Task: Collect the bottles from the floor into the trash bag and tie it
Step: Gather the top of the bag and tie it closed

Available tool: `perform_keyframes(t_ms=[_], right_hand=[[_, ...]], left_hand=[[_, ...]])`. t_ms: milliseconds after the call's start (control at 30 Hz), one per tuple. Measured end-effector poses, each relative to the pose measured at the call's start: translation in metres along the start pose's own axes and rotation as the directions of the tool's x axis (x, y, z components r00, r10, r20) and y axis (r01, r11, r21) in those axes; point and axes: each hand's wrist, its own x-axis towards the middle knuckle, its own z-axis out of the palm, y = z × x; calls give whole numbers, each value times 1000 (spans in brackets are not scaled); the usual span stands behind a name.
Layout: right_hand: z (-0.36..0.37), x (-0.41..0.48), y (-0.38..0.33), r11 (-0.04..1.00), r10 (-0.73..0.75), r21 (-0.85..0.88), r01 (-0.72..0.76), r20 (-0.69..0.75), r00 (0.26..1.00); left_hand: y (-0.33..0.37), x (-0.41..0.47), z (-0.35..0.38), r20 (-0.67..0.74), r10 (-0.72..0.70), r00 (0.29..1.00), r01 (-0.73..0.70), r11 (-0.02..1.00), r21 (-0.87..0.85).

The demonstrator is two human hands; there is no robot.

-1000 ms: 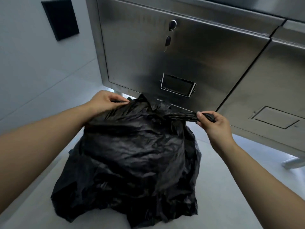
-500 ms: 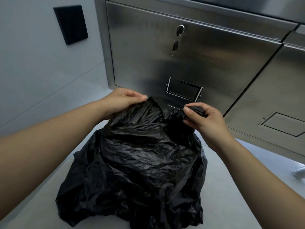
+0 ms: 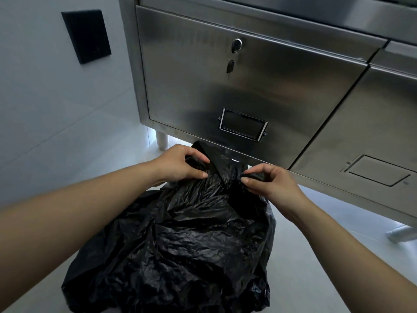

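A bulging black trash bag [image 3: 185, 249] sits on the pale floor in front of me. Its gathered top points toward the steel cabinet. My left hand [image 3: 178, 163] pinches a fold of the bag's top on the left side. My right hand [image 3: 268, 181] pinches another fold of plastic on the right, thumb and fingertips curled on it. The two hands are close together over the bag's mouth. No bottles are visible; whatever the bag holds is hidden by the plastic.
A stainless steel cabinet [image 3: 282, 91] stands right behind the bag, with a lock and hanging key [image 3: 231, 65] and a label holder [image 3: 243, 127]. Its leg [image 3: 161, 141] is at the left. A black wall plate [image 3: 86, 36] hangs on the white wall. Another metal leg [image 3: 401, 233] is at right.
My right hand has moved left, bringing its strip of bag toward the centre. Both hands have come closer together over the bag's top, and my view has tilted downward.
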Motion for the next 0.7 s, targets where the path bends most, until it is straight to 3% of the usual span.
perform_keyframes(t_ms=[167,367,433,533,700], right_hand=[[-14,-4,11,950,-32,-311,30,-3,999],[-27,-7,20,711,-90,-682,169,150,985],[-23,-8,22,677,-101,-700,229,220,970],[-16,-6,25,712,-123,-653,259,247,961],[-4,-1,23,855,-235,-460,237,62,970]], left_hand=[[-2,3,14,-55,69,996,-67,997,35],[-5,9,14,-188,91,978,-77,994,79],[-6,10,14,-204,98,974,-84,993,77],[-6,11,13,-196,109,974,-92,991,92],[-8,7,9,-124,138,983,-124,985,118]])
